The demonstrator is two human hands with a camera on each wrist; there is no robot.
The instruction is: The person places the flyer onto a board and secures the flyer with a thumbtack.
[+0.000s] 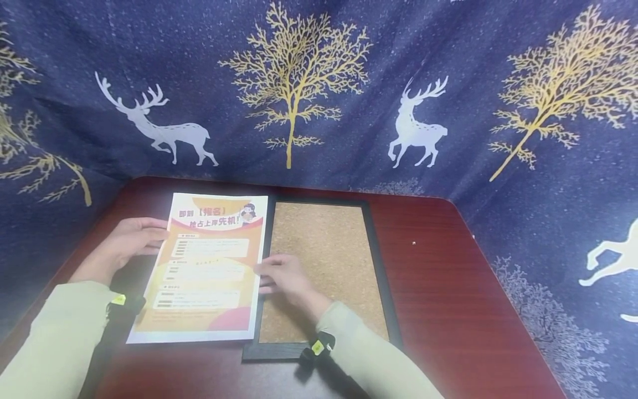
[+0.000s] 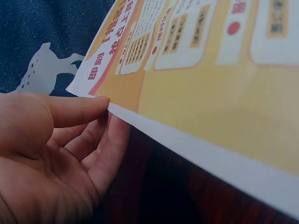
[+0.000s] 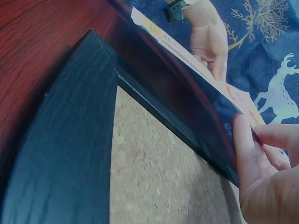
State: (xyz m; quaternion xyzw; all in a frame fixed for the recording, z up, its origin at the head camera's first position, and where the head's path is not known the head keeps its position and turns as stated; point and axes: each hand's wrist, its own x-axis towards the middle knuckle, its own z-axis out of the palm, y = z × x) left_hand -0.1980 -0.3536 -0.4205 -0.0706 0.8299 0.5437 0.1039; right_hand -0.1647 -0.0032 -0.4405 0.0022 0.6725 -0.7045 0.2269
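A printed poster (image 1: 209,266) in orange, yellow and pink, with white margins, is held up off the table by both hands. At its left edge, my left hand (image 1: 127,244) pinches the paper between thumb and fingers; the left wrist view shows the thumb (image 2: 79,111) on the printed face. My right hand (image 1: 289,280) pinches the opposite edge, over the corkboard. That corkboard (image 1: 324,260) lies flat in a black wooden frame (image 1: 381,277). The poster covers part of the frame's left side in the head view. In the right wrist view the poster appears nearly edge-on above the frame.
Dark red wood-grain table (image 1: 438,288) lies under everything. A tiny pale speck (image 1: 413,243) sits on it to the right of the frame. Behind the table hangs a navy cloth (image 1: 329,144) printed with white deer and golden trees. Black straps circle both wrists.
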